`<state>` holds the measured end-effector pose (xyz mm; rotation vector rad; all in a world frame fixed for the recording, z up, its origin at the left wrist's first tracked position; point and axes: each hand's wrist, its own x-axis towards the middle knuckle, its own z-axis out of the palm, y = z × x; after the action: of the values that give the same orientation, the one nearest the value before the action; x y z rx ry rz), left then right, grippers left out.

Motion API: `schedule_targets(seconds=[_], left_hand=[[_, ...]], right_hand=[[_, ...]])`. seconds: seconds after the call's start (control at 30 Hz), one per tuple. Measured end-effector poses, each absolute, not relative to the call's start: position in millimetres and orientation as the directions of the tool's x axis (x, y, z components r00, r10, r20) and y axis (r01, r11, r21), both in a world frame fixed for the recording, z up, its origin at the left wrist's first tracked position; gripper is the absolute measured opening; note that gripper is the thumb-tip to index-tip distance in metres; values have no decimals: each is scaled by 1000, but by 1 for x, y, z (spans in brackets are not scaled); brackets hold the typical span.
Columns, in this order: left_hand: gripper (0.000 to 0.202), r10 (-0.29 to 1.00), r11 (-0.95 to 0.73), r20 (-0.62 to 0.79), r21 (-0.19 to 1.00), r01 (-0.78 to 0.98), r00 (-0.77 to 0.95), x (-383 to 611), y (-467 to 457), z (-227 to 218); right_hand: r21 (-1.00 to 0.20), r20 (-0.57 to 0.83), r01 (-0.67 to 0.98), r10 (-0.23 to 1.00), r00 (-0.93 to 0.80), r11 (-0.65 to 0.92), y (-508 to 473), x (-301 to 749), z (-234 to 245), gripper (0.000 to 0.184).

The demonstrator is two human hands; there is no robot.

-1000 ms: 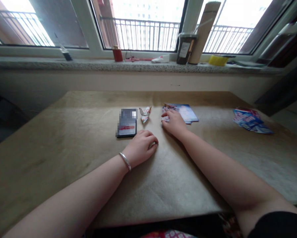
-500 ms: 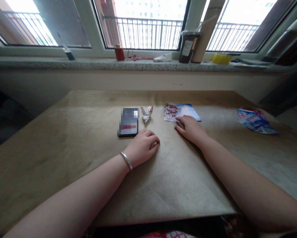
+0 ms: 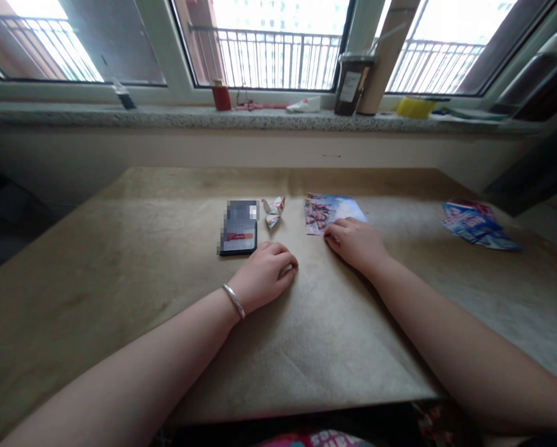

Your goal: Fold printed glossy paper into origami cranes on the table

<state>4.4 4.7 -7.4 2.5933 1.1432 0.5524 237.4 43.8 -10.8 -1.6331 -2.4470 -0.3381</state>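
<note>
My right hand lies on the table with its fingers closed at the near edge of a printed paper sheet, pinching it. The sheet shows a pinkish picture on the left and pale blue on the right; my hand covers its near right part. My left hand, with a silver bangle at the wrist, rests on the table. Its fingers curl toward the thumb and nothing shows in them. Just beyond it lies a dark phone, partly blurred out. A folded paper crane stands beside the phone.
Blue and red printed papers lie in a pile at the right. The tan-covered table meets the wall below a stone windowsill. On the sill stand a red spool, a dark box and a yellow roll.
My right hand's fingers have closed at the sheet's near edge, and the sheet has turned slightly, its near left corner coming closer. The left hand stays put. The view has shifted a little.
</note>
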Motion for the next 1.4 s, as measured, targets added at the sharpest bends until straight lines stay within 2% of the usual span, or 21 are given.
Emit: schedule_targets(seconds=[0.1, 0.3, 0.43, 0.57, 0.7, 0.87, 1.1, 1.23, 1.3, 1.4], left_hand=[[17, 746, -661, 245, 379, 647, 619, 4, 5, -9], [17, 739, -670, 251, 376, 640, 625, 4, 6, -11], [16, 742, -665, 237, 371, 648, 627, 5, 6, -9], [17, 740, -668, 234, 364, 649, 630, 5, 5, -7], [17, 740, -669, 231, 358, 652, 632, 5, 5, -7], [16, 740, -669, 234, 356, 652, 631, 4, 6, -8], [17, 742, -665, 229, 361, 653, 630, 3, 4, -7], [16, 746, -663, 231, 357, 658, 625, 4, 4, -8], [17, 750, -658, 234, 360, 662, 619, 4, 5, -9], [18, 756, -652, 250, 371, 661, 605, 4, 6, -10]], right_hand=[[5, 284, 936, 897, -340, 353, 47, 241, -16, 24], [-64, 280, 935, 906, -318, 348, 60, 252, -22, 25], [-57, 291, 936, 903, -317, 347, 63, 252, -20, 23], [-59, 317, 931, 891, -324, 360, 63, 251, -23, 29], [-206, 315, 918, 911, -265, 338, 69, 254, -31, 40], [-331, 326, 886, 920, -216, 325, 77, 258, -36, 31], [-305, 373, 892, 904, -210, 334, 75, 256, -34, 22], [-343, 441, 884, 885, -148, 319, 69, 256, -30, 21], [-351, 482, 868, 863, -155, 352, 64, 255, -28, 18], [-352, 488, 820, 836, -252, 452, 54, 251, -23, 15]])
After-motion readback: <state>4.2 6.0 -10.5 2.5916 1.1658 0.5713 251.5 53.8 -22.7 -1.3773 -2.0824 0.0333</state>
